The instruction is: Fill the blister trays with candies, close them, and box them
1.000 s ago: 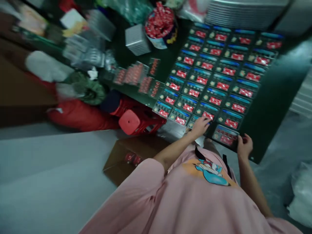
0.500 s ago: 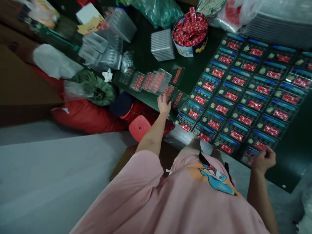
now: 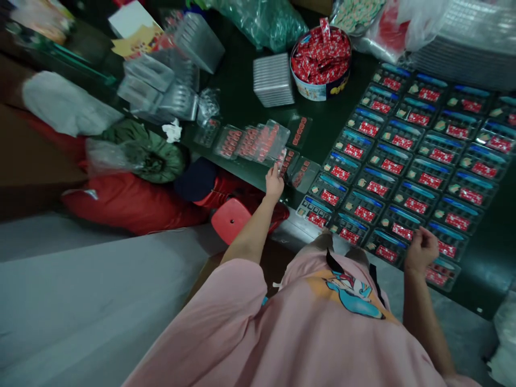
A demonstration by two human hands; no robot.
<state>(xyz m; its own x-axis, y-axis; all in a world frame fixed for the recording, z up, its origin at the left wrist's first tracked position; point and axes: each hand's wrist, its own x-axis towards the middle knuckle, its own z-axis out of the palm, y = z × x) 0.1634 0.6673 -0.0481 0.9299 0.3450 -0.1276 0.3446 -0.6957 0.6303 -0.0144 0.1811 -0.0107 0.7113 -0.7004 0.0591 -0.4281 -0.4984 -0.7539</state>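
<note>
My left hand (image 3: pixel 274 183) is at the near edge of the table, fingers pinched on a small clear plastic tray (image 3: pixel 281 158) that stands tilted. Around it lie other clear trays with red pieces, including an overlapping group (image 3: pixel 258 141) to the left and a single tray (image 3: pixel 305 174) to the right. My right hand (image 3: pixel 421 250) hovers over the near side of rows of filled trays (image 3: pixel 377 188), with thumb and fingers closed together; what is between them, if anything, is too small to make out. Beside its wrist lies a tray with a red packet (image 3: pixel 437 276).
A round tin (image 3: pixel 318 91) full of red packets stands at the back, beside a stack of clear trays (image 3: pixel 273 80). More clear containers (image 3: pixel 151 80) are piled at the left. A red stool (image 3: pixel 230 220) stands below the table edge, near red bags (image 3: pixel 137 204).
My left hand has closed its fingers on a tray and tilted it up. My right hand has moved left, off the near corner tray, which now shows farther right. The view has shifted slightly.
</note>
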